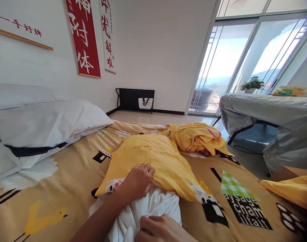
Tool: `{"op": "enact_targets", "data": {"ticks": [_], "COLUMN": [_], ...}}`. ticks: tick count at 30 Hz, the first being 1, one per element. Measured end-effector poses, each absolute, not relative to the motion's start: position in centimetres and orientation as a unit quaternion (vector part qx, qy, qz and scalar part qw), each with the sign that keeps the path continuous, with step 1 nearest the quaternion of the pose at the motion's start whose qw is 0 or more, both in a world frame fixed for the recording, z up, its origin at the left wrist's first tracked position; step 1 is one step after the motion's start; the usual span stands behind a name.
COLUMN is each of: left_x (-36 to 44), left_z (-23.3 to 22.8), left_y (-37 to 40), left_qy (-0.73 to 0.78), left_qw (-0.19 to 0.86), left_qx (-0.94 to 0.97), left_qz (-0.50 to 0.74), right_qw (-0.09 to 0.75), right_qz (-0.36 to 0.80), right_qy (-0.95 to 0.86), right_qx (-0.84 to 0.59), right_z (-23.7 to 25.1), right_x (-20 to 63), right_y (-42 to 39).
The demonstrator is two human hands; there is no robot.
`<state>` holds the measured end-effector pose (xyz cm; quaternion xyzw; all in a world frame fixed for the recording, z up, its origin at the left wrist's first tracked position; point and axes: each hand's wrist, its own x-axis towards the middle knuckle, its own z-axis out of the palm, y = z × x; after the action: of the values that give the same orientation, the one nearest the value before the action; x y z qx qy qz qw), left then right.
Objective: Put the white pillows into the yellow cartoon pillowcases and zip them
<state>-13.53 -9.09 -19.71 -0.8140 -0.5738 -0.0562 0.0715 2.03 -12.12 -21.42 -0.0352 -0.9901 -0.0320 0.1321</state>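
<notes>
Both hands clamp soft cloth: left hand point(139, 179) on the yellow pillowcase point(156, 161), half-cropped right hand point(160, 228) on the white pillow point(153, 205).

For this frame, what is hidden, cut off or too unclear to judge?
Head view only:
- Right hand: cut by the bottom edge, so its grip on the white pillow is unclear.
- Left hand: fingertips tuck under the yellow pillowcase; what they pinch is hidden.
- How far the pillow reaches inside: covered by the pillowcase.
- Crumpled yellow fabric: folds hide what it is.
- Printed sheet: lettering partly cut off.
</notes>
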Motion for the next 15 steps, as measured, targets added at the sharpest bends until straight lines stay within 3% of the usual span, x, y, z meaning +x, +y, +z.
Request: {"op": "enact_targets", "data": {"ticks": [7, 11, 15], "left_x": [-13.6, -14.5, -15.8], "left_z": [-19.1, -18.3, -17.6], "left_y": [-9.1, -9.6, -9.8], "left_qy": [-0.657, -0.695, -0.718], "left_qw": [0.110, 0.142, 0.157], "left_qx": [-0.736, -0.695, -0.669], "left_qz": [-0.119, -0.121, -0.114], "right_qw": [0.180, 0.226, 0.326], "right_qz": [0.010, 0.170, 0.345], "right_qy": [-0.980, -0.940, -0.835], "right_qx": [-0.085, -0.190, -0.277], "right_z": [-19.5, -17.9, -18.3], "right_x": [3.7, 5.1, 6.2], "right_y": [-11.7, -10.5, -6.4]}}
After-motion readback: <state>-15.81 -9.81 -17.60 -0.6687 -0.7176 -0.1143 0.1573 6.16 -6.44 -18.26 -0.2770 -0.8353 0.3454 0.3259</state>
